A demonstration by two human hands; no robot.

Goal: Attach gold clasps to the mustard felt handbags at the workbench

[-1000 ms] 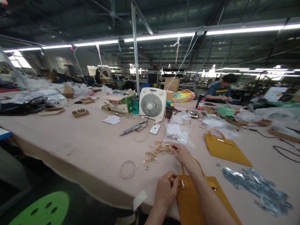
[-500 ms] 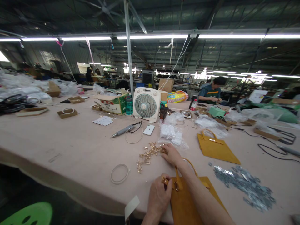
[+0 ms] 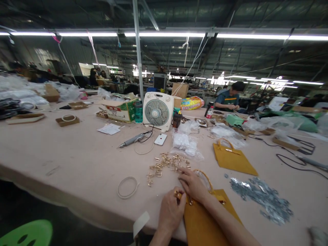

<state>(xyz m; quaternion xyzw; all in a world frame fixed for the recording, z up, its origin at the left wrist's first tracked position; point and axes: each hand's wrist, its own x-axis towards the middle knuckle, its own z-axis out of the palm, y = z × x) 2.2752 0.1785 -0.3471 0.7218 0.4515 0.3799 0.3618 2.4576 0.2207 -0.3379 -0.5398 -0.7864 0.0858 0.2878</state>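
Left hand [image 3: 171, 210] is pinched tight on a mustard strap end [image 3: 176, 194], bottom centre, right beside the mustard bag [image 3: 202, 223] lying there. Right hand [image 3: 192, 184] is near the gold fittings [image 3: 165, 161] mid-frame, can't tell from here if it's got one. Silver bits [image 3: 265, 198] lower right.

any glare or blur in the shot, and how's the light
Head view: tube lights overhead are blown white against a dark roof; same view, silver pieces catch bright glare, gold pieces glint; same view, lower right, a grey thing is too blurred to identify.
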